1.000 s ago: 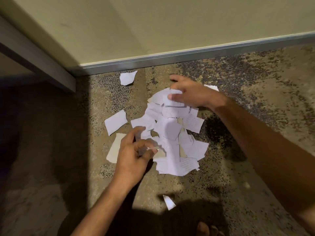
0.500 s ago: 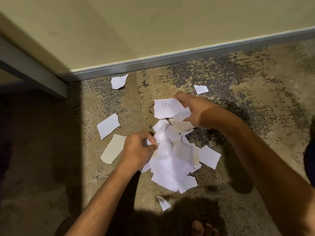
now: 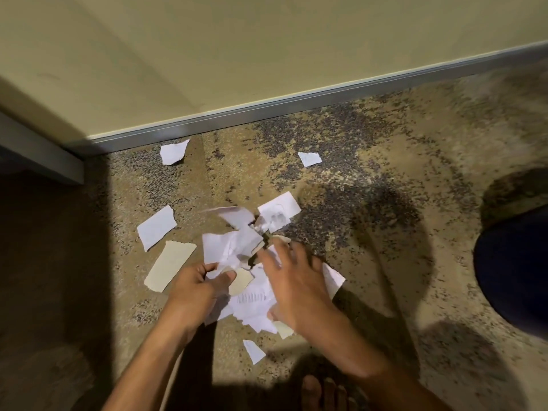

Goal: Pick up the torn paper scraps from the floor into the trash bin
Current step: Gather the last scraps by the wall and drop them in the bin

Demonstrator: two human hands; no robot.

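A bunched pile of white torn paper scraps point(image 3: 234, 247) lies on the carpet at centre. My left hand point(image 3: 198, 289) pinches the pile's near-left edge between thumb and fingers. Blurred by motion, my right hand point(image 3: 296, 280) lies palm down on the pile's right side with fingers spread. Loose scraps lie around: one by the baseboard point(image 3: 173, 151), one far right point(image 3: 310, 159), a white one at left point(image 3: 156, 226), a cream one point(image 3: 169, 265) and a small one close to me point(image 3: 254, 350). A dark blue rounded object point(image 3: 516, 274) at the right edge may be the trash bin.
The cream wall and its grey baseboard point(image 3: 267, 114) run across the back. A grey ledge point(image 3: 38, 155) juts in at the left above deep shadow. My bare toes point(image 3: 323, 393) show at the bottom. The floor is mottled tan carpet.
Both hands have drawn the scraps closer to me into a tighter bunch. The right hand moved down from the pile's far side onto its right side. The dark blue object has entered at the right.
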